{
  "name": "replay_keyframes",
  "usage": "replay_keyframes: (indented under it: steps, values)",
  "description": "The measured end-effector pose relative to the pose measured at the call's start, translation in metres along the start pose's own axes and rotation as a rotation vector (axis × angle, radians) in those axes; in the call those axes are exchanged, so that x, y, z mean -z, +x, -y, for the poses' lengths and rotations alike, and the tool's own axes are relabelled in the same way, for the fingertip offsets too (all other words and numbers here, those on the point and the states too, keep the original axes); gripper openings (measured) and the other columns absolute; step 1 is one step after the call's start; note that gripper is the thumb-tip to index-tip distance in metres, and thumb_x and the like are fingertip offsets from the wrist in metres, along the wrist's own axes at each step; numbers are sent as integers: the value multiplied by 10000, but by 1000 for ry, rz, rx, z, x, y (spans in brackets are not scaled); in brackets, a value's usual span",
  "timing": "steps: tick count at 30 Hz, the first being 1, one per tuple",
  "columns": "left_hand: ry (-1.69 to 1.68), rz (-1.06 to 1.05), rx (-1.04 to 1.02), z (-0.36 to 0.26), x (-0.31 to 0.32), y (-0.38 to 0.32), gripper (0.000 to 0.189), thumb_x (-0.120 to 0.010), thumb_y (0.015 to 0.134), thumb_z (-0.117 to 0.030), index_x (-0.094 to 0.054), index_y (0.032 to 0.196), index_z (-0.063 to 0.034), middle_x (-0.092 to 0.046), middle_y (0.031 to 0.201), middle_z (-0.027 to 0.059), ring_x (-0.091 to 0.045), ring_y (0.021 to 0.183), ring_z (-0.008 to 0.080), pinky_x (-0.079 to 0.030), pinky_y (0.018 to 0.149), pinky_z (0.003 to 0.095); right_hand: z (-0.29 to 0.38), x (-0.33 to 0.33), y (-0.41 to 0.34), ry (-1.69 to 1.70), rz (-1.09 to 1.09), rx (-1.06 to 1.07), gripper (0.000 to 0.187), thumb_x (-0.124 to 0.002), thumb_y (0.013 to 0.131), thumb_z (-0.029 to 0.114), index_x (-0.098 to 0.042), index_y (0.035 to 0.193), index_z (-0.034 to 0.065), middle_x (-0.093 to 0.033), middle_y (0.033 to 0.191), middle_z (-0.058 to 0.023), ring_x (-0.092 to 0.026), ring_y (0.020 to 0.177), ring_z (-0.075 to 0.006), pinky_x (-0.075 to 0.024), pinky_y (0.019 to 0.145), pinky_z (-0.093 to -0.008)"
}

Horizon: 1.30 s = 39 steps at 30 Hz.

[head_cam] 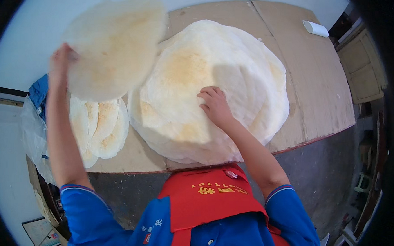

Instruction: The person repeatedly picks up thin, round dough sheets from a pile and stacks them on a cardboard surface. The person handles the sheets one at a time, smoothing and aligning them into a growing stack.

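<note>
Pinched by its left edge, a large thin round flatbread (118,50) is raised by my left hand (62,56) above the far left of the table; it is blurred. My right hand (216,104) rests with bent fingers on top of a broad pile of large flatbreads (248,97). Nothing shows between those fingers, though the fingertips' contact with the top sheet is hard to make out. Below the raised bread, several smaller browned flatbreads (106,130) overlap at the table's left side, partly hidden by my left forearm.
Brown cardboard (317,84) covers the table. A white roll (316,28) lies near its far right corner. Clear plastic sheeting (34,130) and blue cloth (39,93) hang at the left. A cream cabinet door (362,66) stands at the right, and a small stool (362,182) is on the floor.
</note>
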<state>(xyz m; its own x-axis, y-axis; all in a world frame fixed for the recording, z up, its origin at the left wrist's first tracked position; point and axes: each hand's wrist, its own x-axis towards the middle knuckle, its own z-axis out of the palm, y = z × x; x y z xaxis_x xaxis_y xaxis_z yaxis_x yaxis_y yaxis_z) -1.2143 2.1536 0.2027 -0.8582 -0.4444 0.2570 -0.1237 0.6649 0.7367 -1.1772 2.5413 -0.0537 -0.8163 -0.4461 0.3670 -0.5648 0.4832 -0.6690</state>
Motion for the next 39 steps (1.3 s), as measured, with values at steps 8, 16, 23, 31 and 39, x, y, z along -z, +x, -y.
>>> replay_keyframes:
  steps: [8,16,23,31,39]
  values:
    - [326,300,-501,-63,-105,-3,238,-441,760,-104,-605,909,-17,-614,838,44,-541,726,106,-419,611,251,-38,42,16,628,-591,-861,528,-635,690,107,-403,1159,30,-474,1093,-114,-448,1010,-207,-387,836,-326]
    - [129,408,-538,5,-296,-145,433,-444,834,-284,-419,1171,-14,-346,1268,188,-379,1128,318,-276,948,405,-36,65,10,886,-368,-954,478,-617,735,113,-390,1131,-27,-532,895,-76,-503,704,-115,-424,623,-235]
    - [275,405,-618,52,-304,-158,704,-452,814,-407,-185,1297,31,-164,1362,199,-115,1281,300,-55,1034,426,-25,63,11,974,-94,-888,355,-574,759,75,-420,1066,-17,-554,690,-32,-498,601,-90,-416,556,-223]
    - [-254,579,-45,18,-260,-178,503,-616,726,-129,-423,1167,15,-534,1078,129,-529,929,215,-422,780,311,21,53,55,1074,-182,-656,385,-581,774,121,-423,1097,-16,-578,851,-88,-527,679,-113,-428,604,-227]
    - [-785,791,646,25,-235,-126,426,-635,728,-170,-496,1106,-32,-556,1045,83,-543,901,171,-441,752,301,6,3,50,999,-132,-852,470,-594,783,223,-407,1106,-63,-538,980,-141,-555,814,-164,-463,725,-256]
